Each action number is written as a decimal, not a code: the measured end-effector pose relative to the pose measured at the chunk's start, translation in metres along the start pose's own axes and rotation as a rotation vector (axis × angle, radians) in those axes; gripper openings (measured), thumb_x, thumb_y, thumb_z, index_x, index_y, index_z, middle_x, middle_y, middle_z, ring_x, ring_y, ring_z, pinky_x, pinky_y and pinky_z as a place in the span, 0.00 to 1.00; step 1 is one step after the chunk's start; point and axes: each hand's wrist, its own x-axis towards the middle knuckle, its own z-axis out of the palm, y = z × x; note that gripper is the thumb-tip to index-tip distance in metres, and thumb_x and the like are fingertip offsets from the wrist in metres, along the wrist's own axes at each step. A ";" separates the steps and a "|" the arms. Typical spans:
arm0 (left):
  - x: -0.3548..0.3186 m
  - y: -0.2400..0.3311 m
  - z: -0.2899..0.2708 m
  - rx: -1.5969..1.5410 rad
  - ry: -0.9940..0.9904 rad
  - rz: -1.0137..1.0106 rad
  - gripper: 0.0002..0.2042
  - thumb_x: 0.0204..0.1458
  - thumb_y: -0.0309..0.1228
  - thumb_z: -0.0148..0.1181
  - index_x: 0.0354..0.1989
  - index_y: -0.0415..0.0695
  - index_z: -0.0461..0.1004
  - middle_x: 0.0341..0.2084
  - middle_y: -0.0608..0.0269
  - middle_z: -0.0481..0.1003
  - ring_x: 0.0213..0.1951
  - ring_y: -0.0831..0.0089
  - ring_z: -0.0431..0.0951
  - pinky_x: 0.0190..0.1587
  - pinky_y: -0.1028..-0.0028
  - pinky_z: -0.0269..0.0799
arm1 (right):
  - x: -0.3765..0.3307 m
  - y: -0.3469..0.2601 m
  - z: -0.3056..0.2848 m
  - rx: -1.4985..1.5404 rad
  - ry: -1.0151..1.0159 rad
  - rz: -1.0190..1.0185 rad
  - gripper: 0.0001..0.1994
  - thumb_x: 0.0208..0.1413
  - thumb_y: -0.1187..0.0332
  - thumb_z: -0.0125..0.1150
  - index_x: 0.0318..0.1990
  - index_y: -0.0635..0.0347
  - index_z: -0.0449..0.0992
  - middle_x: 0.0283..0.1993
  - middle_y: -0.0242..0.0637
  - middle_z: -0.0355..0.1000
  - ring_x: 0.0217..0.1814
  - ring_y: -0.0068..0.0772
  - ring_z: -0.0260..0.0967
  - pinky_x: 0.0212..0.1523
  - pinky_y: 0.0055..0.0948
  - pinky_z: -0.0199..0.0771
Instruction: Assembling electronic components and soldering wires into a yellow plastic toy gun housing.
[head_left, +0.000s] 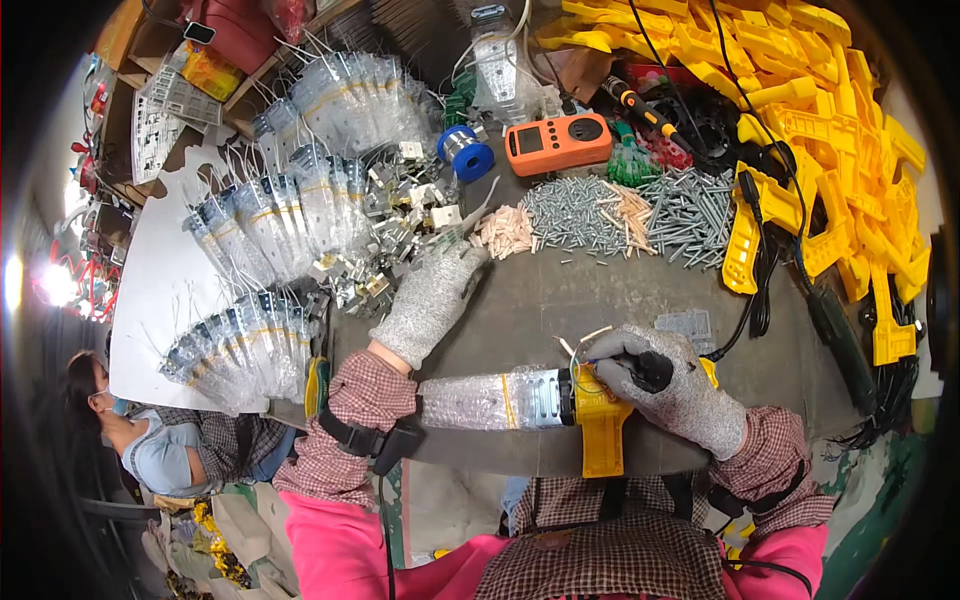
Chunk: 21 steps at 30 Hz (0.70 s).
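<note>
Two gloved hands over the near edge of the table (600,290). Closest in, right hand (665,385) closed tight, grip wrapped around a black knob (655,370) and pressing down on a yellow part (600,425) at the table's front edge. Touching that part on its left, a clear packet (490,400) lying flat on its side; thin pale wires (585,340) curling up just above the join. Seemingly mid-fitting, with part and packet held together. Further out, left hand (432,295) stretched forward, fingertips at the edge of a pile of pale pegs (507,232); grip there hard to read, impossible to tell whether pinching anything. Picking one peg from that heap likely calling for a fine two-finger pinch while keeping the right hand steady. Beside the pegs, a spread of grey screws (575,212); to the left, loose metal brackets (400,225) and bundled clear packets (260,225). Beyond, an orange meter (556,143) and a blue spool (467,153). Farthest right, a heap of yellow parts (830,120).
</note>
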 end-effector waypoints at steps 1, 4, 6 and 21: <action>0.002 0.001 0.002 -0.007 -0.001 0.003 0.14 0.55 0.26 0.58 0.51 0.46 0.74 0.44 0.51 0.76 0.51 0.49 0.74 0.54 0.57 0.70 | 0.000 0.000 0.000 -0.004 0.001 0.006 0.06 0.59 0.75 0.62 0.43 0.61 0.78 0.43 0.38 0.79 0.40 0.27 0.78 0.40 0.24 0.76; 0.007 0.007 0.005 -0.027 0.073 -0.003 0.15 0.53 0.24 0.59 0.50 0.45 0.73 0.43 0.50 0.76 0.49 0.49 0.75 0.53 0.56 0.71 | -0.001 -0.002 0.001 -0.027 -0.042 0.141 0.08 0.59 0.73 0.63 0.45 0.58 0.78 0.43 0.37 0.79 0.39 0.31 0.78 0.39 0.27 0.76; 0.011 0.010 0.000 0.035 0.072 0.001 0.14 0.53 0.23 0.59 0.49 0.42 0.73 0.44 0.48 0.76 0.49 0.48 0.75 0.53 0.56 0.71 | 0.000 -0.004 0.002 0.025 -0.005 0.112 0.06 0.61 0.74 0.61 0.44 0.62 0.79 0.39 0.34 0.79 0.38 0.20 0.75 0.38 0.23 0.75; -0.065 0.134 -0.016 -1.231 0.164 -0.208 0.16 0.57 0.17 0.59 0.52 0.38 0.65 0.47 0.57 0.72 0.48 0.74 0.76 0.53 0.73 0.75 | -0.002 -0.005 -0.003 0.097 -0.023 0.224 0.06 0.59 0.71 0.63 0.43 0.60 0.79 0.38 0.37 0.79 0.38 0.26 0.78 0.39 0.26 0.77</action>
